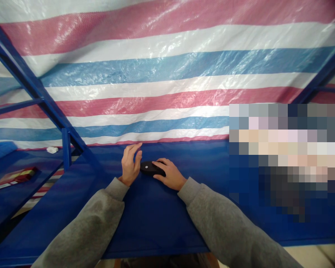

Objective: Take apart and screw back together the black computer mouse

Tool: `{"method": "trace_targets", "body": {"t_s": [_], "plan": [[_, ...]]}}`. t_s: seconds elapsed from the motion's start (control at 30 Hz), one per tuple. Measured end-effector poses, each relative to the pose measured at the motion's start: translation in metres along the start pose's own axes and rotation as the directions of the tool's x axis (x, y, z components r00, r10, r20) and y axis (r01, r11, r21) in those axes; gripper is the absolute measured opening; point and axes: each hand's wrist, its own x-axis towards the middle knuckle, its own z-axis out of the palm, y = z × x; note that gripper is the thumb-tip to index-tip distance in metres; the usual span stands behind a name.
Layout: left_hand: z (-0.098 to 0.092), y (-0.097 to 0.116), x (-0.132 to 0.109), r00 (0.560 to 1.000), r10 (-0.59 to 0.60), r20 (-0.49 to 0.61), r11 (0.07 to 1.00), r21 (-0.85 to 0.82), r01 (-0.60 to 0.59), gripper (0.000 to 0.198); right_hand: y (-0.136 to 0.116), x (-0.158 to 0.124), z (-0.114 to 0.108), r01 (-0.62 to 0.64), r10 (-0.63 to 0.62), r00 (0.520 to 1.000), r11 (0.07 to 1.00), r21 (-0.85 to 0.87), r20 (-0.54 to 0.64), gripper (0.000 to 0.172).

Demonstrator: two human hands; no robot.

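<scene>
A black, rounded object like a computer mouse (147,168), with a small light round mark on it, lies on the blue table (156,219). My right hand (169,174) is on its right end, thumb on the near side and fingers over the far side. Just left of the object stands my left hand (130,163), raised on its edge with thumb and fingers apart and nothing between them. Whether its thumb side touches the object is hard to tell.
A striped plastic sheet (145,104) hangs behind the table. Blue metal posts (66,149) rise at the left. Beyond them, a red box (16,176) and a crumpled white piece (52,150) lie on another blue surface. The right side is pixelated.
</scene>
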Motion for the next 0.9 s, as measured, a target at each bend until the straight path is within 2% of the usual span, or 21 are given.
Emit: {"method": "trace_targets", "body": {"t_s": [0.43, 0.6, 0.9], "plan": [[0.0028, 0.0009, 0.0011, 0.998, 0.003, -0.059, 0.999, 0.037, -0.001, 0.030, 0.0015, -0.0003, 0.0017, 0.006, -0.006, 1.000, 1.000, 0.002, -0.008, 0.053], [-0.0008, 0.0029, 0.0011, 0.999, -0.020, -0.028, 1.000, 0.005, 0.020, 0.025, 0.0028, -0.0003, 0.0021, 0.009, -0.009, 1.000, 1.000, 0.000, -0.009, 0.053], [-0.0031, 0.0049, 0.0029, 0.999, -0.035, 0.016, 0.997, -0.069, 0.036, 0.032, 0.0008, -0.0003, 0.0016, 0.004, -0.004, 1.000, 1.000, -0.002, -0.007, 0.053]]}}
